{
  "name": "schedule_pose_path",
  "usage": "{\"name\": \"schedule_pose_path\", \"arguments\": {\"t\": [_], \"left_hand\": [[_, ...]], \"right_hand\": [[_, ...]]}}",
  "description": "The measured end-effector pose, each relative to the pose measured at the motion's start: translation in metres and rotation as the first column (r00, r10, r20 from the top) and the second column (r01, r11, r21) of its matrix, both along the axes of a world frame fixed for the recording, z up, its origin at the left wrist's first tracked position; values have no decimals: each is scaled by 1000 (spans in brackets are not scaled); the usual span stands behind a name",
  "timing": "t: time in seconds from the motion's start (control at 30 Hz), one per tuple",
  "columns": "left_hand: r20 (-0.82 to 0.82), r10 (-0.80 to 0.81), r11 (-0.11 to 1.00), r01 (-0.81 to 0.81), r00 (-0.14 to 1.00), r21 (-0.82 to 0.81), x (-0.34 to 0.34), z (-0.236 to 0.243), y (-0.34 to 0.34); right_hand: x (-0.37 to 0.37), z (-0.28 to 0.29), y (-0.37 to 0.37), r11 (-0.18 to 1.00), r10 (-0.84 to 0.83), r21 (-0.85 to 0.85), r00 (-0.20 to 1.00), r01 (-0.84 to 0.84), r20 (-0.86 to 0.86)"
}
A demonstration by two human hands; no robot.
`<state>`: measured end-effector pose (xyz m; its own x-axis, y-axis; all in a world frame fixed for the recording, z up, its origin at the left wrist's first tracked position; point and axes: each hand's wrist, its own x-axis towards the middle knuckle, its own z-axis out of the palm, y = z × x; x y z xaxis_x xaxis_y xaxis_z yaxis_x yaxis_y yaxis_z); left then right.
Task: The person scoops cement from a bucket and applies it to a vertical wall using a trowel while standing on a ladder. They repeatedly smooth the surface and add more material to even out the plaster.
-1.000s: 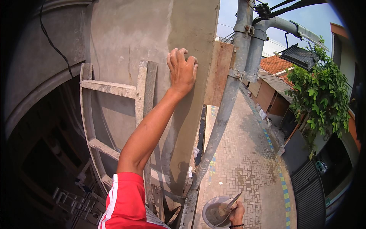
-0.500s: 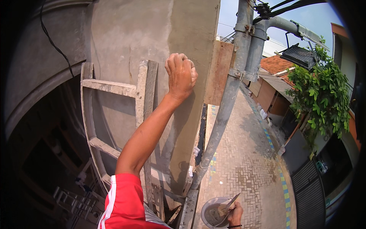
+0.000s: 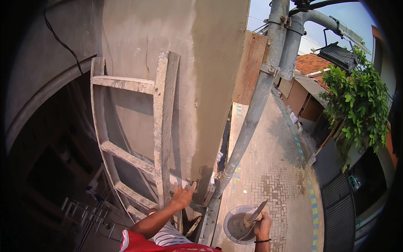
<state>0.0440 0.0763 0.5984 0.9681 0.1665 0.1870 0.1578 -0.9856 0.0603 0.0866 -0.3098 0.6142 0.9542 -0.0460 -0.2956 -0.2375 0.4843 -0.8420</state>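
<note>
My left hand [image 3: 183, 197], fingers spread with nothing in them, is low beside the right rail of a wooden ladder [image 3: 161, 122]. Behind the hand rises a plastered wall [image 3: 214, 84], with a darker, damp-looking band down its right side. At the lower right, my right hand [image 3: 262, 226] grips a trowel [image 3: 257, 211] with its pointed metal blade tilted up. Under the blade stands a round bucket [image 3: 227, 233] of grey, wet mortar [image 3: 238, 224]. A thin pale cord or handle near my right fingers cannot be made out clearly.
A grey metal pole [image 3: 247, 126] with clamps slants past the wall's right edge, a wooden board [image 3: 250, 67] beside it. Far below is a paved lane [image 3: 277, 176]. A floodlight [image 3: 338, 56] hangs near a leafy tree [image 3: 357, 96]. A dark opening [image 3: 50, 147] lies left.
My left hand has dropped from high on the wall to beside the lower ladder, and its curled fingers have spread. The trowel's blade has tilted slightly over the bucket. The view has shifted.
</note>
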Motion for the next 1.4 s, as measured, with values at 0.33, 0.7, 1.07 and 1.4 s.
{"name": "schedule_pose_path", "arguments": {"t": [0.33, 0.7, 1.07, 1.4], "left_hand": [[-220, -124, 151, -201, 968, -968, -26, -71, -50], [-408, -46, -645, -339, 912, -684, -55, -24, -120], [-469, 123, -725, -244, 874, -644, -67, -77, -115], [-351, 339, -707, -10, 873, -707, -66, -82, -62]], "right_hand": [[5, 62, 56, 971, 210, 102, 974, -218, 82], [-1, 61, 76, 774, 317, 546, 943, -320, 103], [46, 71, 60, 855, 509, 83, 859, -512, 53], [107, 258, 154, 385, 794, -914, 458, 130, 400]]}}
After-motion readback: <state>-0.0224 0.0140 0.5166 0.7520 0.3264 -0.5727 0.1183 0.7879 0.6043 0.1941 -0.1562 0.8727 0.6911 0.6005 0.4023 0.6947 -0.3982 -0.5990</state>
